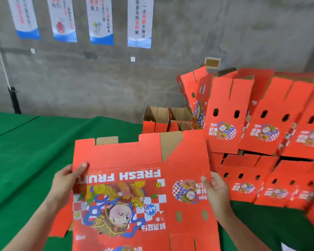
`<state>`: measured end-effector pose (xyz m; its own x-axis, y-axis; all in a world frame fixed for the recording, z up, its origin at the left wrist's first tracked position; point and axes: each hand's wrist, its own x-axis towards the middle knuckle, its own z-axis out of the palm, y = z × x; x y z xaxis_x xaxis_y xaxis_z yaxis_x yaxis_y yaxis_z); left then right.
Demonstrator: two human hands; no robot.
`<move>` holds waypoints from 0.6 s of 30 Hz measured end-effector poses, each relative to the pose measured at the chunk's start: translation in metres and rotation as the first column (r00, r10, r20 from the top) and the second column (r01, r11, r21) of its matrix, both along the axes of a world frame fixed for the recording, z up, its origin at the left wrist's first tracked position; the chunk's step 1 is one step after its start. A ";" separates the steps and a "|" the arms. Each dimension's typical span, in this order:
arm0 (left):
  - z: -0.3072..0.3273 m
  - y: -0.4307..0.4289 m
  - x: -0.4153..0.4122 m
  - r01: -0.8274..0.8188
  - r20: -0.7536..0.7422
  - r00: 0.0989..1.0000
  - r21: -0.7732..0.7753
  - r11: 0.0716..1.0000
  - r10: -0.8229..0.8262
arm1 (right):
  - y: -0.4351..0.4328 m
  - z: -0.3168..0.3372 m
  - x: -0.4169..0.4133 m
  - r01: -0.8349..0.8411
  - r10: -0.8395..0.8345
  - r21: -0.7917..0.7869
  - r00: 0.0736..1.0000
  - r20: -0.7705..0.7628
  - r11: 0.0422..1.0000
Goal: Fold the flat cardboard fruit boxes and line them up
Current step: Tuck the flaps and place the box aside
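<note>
Both hands pinch one flat red box by its sides, left hand, right hand, above the green bench.

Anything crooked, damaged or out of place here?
No damage or spill shows. The red boxes stacked at right look untidy: the upper ones lean at differing angles rather than in a straight row. The flat box, held by the left hand and right hand, has its print upside down to the camera.

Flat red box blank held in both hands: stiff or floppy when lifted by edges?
Probably stiff: the box blank spans left hand to right hand without sag. Likely hinges at its creases. Seemingly light: thumb-and-finger edge grips hold it.
</note>
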<state>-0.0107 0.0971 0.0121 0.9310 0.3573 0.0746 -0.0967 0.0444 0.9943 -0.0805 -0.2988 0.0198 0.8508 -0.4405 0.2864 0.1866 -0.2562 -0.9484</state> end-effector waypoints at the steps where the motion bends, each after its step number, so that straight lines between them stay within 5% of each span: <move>1: 0.006 -0.010 -0.004 0.081 0.029 0.996 -0.041 0.996 -0.080 | -0.011 0.002 -0.006 0.017 -0.017 -0.003 1.000 -0.002 1.000; 5: 0.030 -0.049 -0.025 0.249 0.172 0.957 -0.064 0.966 -0.235 | -0.038 0.017 -0.030 0.152 -0.149 -0.151 0.988 0.032 0.977; 7: 0.039 -0.071 -0.037 0.254 0.220 0.944 -0.002 0.967 -0.247 | -0.042 0.029 -0.039 0.298 -0.244 -0.394 0.953 0.182 0.869; 10: 0.049 -0.104 -0.055 0.264 0.307 0.917 0.013 0.964 -0.255 | -0.045 0.046 -0.046 0.360 -0.138 -0.647 0.920 0.367 0.672; 18: 0.060 -0.157 -0.083 0.283 0.430 0.869 -0.029 0.959 -0.244 | -0.070 0.095 -0.056 -0.036 0.012 -0.621 0.999 -0.043 0.783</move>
<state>-0.0934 -0.0596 0.0719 0.8803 0.1267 0.4572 -0.4743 0.2117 0.8545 -0.1363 -0.3691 0.1146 0.8733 -0.1562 0.4614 0.1714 -0.7881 -0.5912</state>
